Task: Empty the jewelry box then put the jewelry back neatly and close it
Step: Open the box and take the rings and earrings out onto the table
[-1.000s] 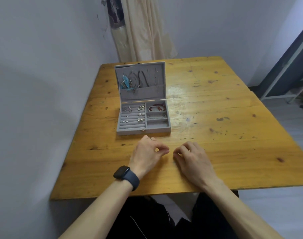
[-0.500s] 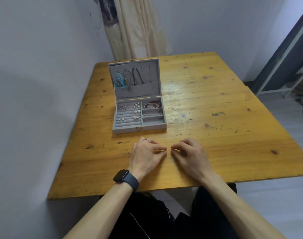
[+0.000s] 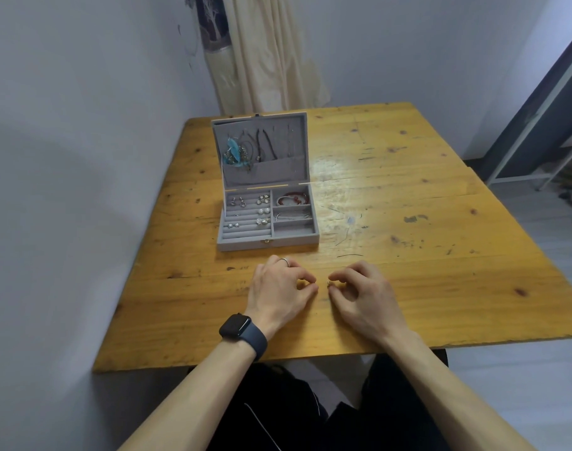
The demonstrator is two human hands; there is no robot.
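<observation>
On the bench (image 3: 441, 255), left of centre, the box (image 3: 268, 237) stands open with its lid (image 3: 265, 170) upright. It is loaded: necklaces (image 3: 265, 143) in the lid, earrings (image 3: 263, 199) in the left rows, a red bracelet (image 3: 292, 199) at right rear. Just in front, the left hand (image 3: 278, 288) and right hand (image 3: 366, 294) rest near each other, apart, fingers curled. Whether either pinches anything cannot be told. Emptying appears not yet begun. Steady the box with the left hand. Lift one piece at a time, lay pairs together right of the box, and draw necklaces out singly to prevent tangling.
</observation>
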